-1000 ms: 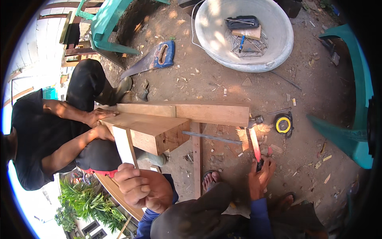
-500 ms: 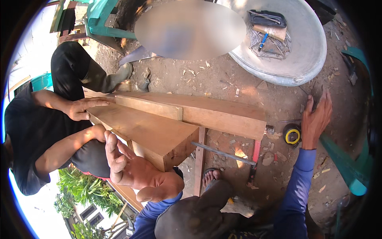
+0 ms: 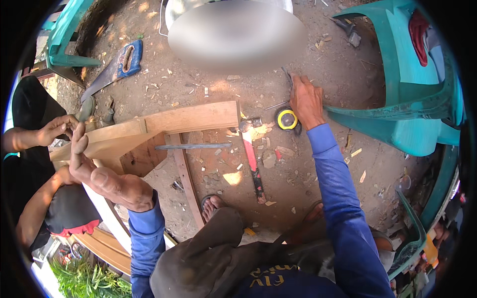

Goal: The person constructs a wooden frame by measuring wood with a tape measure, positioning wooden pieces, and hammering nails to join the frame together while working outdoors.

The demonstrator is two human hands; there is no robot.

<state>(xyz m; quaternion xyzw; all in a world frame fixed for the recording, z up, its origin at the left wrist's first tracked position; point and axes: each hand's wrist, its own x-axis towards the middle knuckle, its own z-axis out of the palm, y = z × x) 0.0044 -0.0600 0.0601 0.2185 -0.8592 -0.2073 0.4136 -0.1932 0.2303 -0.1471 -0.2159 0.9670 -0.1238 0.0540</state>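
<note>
My left hand (image 3: 117, 187) is raised in front of the wooden beams, with one finger stretched up and the thumb apart; I see nothing in it. Low over the dirt ground, the fingers of my right hand (image 3: 306, 101) are bent down and closed around a thin dark metal rod (image 3: 286, 75), whose end sticks out past the fingertips. Another thin metal rod (image 3: 277, 105) lies beside that hand. Just below it sits a black and yellow tape measure (image 3: 287, 119). A red-handled hammer (image 3: 252, 161) rests on the ground between my arms.
The wooden beam (image 3: 198, 119) runs leftward towards another person (image 3: 30, 164) seated at the left. A metal bar (image 3: 194, 146) juts from the beam's side. A blue-handled saw (image 3: 112, 69) lies at the far left, and green plastic chairs (image 3: 392, 107) stand at the right. A blurred patch covers a metal basin (image 3: 174, 12).
My view has swung to the right. My right hand's fingers have gone from stretched out to bent around the thin rod. The other person's hands have come together.
</note>
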